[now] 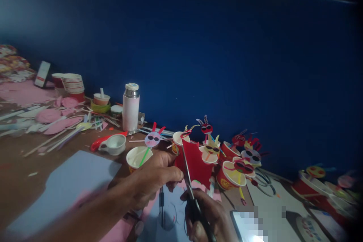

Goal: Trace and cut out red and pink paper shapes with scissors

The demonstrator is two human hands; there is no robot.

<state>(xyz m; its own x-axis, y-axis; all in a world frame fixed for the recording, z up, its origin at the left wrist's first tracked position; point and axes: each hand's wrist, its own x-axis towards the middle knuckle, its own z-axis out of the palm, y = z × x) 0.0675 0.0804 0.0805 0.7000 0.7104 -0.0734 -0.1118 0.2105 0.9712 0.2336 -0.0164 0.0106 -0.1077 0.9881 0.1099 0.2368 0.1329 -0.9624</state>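
Dark blue wall point(198, 64) backs a table point(22, 176); red paper point(202, 166) stands in front of paper cups point(225, 181), pinched by the left fingers point(173, 174). Right fingers point(208, 199) grip scissors point(190, 188) (a blade across the sheet). Cutting seems in hand; the next snip calls for taut paper.

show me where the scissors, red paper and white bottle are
Scissors point(189, 186): head view, on the metal blades
Red paper point(202, 168): head view, on the sheet's face, right of the blades
White bottle point(131, 112): head view, middle of its body
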